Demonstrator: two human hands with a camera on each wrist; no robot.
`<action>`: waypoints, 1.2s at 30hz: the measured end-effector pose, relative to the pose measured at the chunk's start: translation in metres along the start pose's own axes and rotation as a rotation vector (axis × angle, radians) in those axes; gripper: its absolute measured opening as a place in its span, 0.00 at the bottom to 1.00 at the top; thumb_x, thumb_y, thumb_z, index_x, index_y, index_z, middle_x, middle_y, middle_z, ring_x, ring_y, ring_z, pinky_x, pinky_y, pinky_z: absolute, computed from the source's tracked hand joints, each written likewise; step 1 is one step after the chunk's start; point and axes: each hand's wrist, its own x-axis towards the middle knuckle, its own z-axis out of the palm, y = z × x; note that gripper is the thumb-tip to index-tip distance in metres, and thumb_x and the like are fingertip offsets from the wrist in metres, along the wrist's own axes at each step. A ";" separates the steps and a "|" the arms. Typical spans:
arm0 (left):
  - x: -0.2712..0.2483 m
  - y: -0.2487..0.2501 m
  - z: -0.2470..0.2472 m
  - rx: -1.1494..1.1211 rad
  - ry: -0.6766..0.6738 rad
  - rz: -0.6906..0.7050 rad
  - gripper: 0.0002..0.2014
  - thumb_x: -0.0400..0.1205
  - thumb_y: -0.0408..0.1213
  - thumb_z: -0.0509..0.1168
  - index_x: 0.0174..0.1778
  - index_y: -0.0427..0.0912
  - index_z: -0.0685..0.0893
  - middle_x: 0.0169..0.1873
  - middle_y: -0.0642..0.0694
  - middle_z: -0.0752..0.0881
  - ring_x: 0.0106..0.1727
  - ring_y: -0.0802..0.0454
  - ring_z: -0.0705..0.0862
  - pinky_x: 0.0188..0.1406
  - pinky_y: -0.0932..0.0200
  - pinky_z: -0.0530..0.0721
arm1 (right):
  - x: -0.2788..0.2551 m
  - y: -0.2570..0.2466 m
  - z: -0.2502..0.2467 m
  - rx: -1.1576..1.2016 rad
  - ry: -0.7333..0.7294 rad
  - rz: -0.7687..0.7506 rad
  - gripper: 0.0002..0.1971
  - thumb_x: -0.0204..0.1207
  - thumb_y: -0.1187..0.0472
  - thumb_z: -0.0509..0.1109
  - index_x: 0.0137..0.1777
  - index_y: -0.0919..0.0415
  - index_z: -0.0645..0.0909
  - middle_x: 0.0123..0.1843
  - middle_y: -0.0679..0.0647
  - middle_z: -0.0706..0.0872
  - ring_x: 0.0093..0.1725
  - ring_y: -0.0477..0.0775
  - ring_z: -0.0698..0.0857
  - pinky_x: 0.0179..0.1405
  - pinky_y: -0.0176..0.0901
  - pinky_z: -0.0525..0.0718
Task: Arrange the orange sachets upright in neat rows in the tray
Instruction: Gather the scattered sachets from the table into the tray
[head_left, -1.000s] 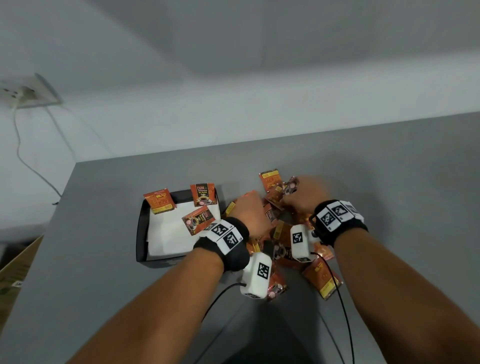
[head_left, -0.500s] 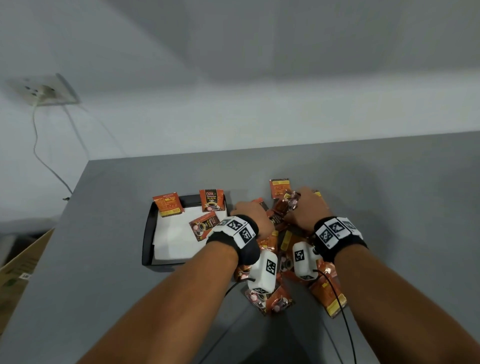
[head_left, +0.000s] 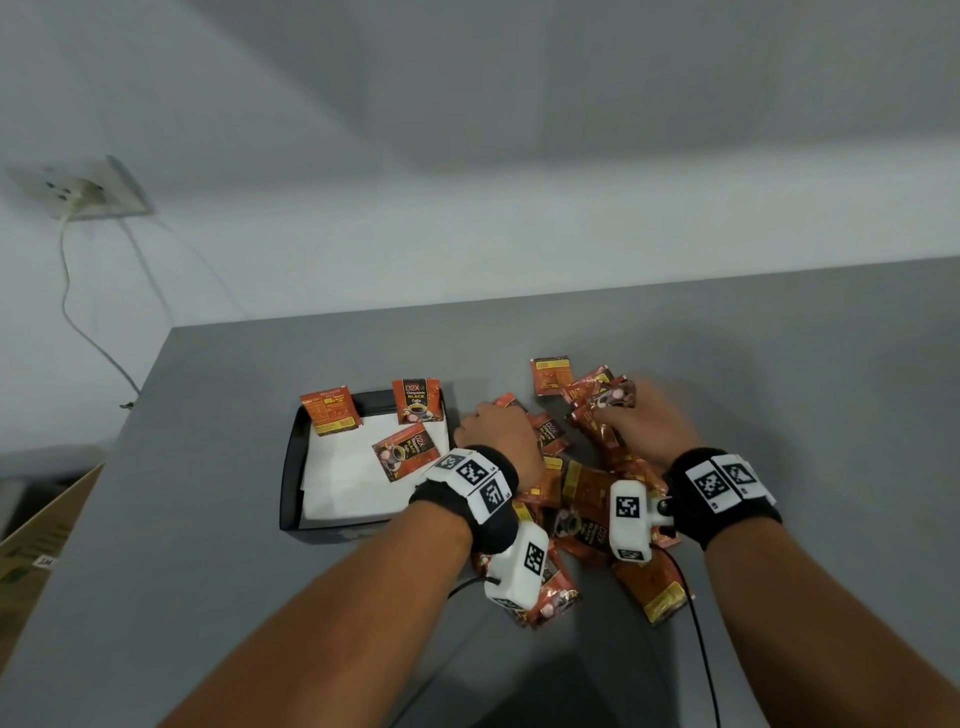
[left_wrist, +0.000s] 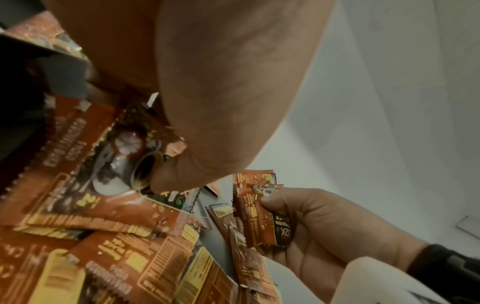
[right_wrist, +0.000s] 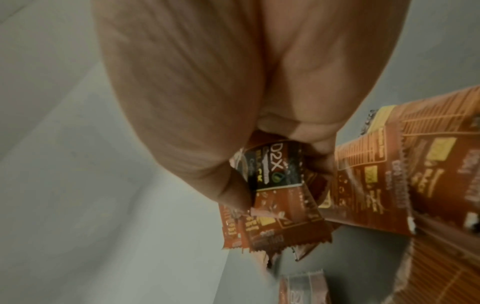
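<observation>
On the flat grey counter (head_left: 208, 519) sits a shallow black rectangular tray (head_left: 290, 467) lined with white paper. Two orange foil coffee sachets stand upright against its far wall: one at the far-left corner (head_left: 330, 415) with its yellow-printed back showing, one toward the far-right corner (head_left: 416, 401) with its black label facing the viewer. A third orange sachet (head_left: 404, 451) lies tilted on the white paper, near the tray's right side.

Just right of the tray, a loose pile of orange sachets (head_left: 587, 499) spreads over the counter, overlapping one another, some face up and some back up. One single sachet (head_left: 551, 375) lies at the far edge of the pile.

The left hand (head_left: 498, 436) is down on the left part of the pile, close to the tray's right wall, knuckles up. In the left wrist view its fingers curl down onto a sachet printed with a coffee cup (left_wrist: 124, 164); whether they grip it or only press on it I cannot tell.

The right hand (head_left: 644, 423) is over the far part of the pile, its thumb and fingers pinching a small bunch of sachets (head_left: 605, 400); the right wrist view shows that bunch (right_wrist: 278, 185) clamped between thumb and fingers.

A white wall socket (head_left: 78, 189) with a cable is on the left wall, and a cardboard box (head_left: 31, 551) stands beside the counter's left edge.
</observation>
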 end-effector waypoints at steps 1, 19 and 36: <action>-0.001 0.000 -0.002 0.005 0.002 0.035 0.20 0.77 0.43 0.73 0.63 0.42 0.81 0.60 0.41 0.82 0.63 0.38 0.81 0.62 0.44 0.81 | -0.001 0.001 -0.001 0.033 0.002 0.019 0.10 0.79 0.68 0.69 0.35 0.65 0.82 0.35 0.58 0.89 0.39 0.60 0.87 0.42 0.50 0.82; -0.046 -0.103 -0.093 -0.664 0.157 0.312 0.16 0.83 0.29 0.65 0.61 0.54 0.78 0.48 0.53 0.86 0.39 0.57 0.88 0.32 0.64 0.84 | -0.040 -0.061 0.017 0.207 -0.080 -0.116 0.10 0.80 0.61 0.72 0.59 0.50 0.80 0.50 0.49 0.92 0.48 0.50 0.92 0.47 0.51 0.91; -0.077 -0.216 -0.023 -0.280 0.022 0.255 0.25 0.72 0.34 0.69 0.64 0.54 0.72 0.58 0.50 0.85 0.52 0.50 0.85 0.51 0.47 0.88 | -0.064 -0.097 0.182 -0.848 -0.345 -0.544 0.19 0.81 0.48 0.60 0.70 0.50 0.69 0.65 0.50 0.81 0.64 0.56 0.81 0.69 0.63 0.67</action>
